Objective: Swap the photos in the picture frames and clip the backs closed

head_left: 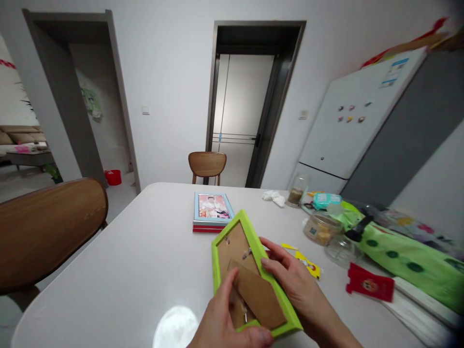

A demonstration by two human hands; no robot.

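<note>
A lime-green picture frame (248,232) is tilted above the table, its brown backing board (232,246) turned toward me. Metal clips and a cardboard stand flap (263,292) show on that back. My left hand (226,314) grips the lower left part, the thumb lying against the backing. On the right edge, my right hand (290,273) holds the frame with thumb and fingers around the rim. Just beyond it lies a stack of picture frames, a light-blue one (213,208) with a photo on top and a red one (208,228) underneath.
On the right of the white table (126,270) are a glass jar (297,191), a tub (321,229), a teal packet (326,200), a green bag (406,256), a red packet (370,285) and a yellow packet (308,263). Wooden chairs (50,227) stand left and behind.
</note>
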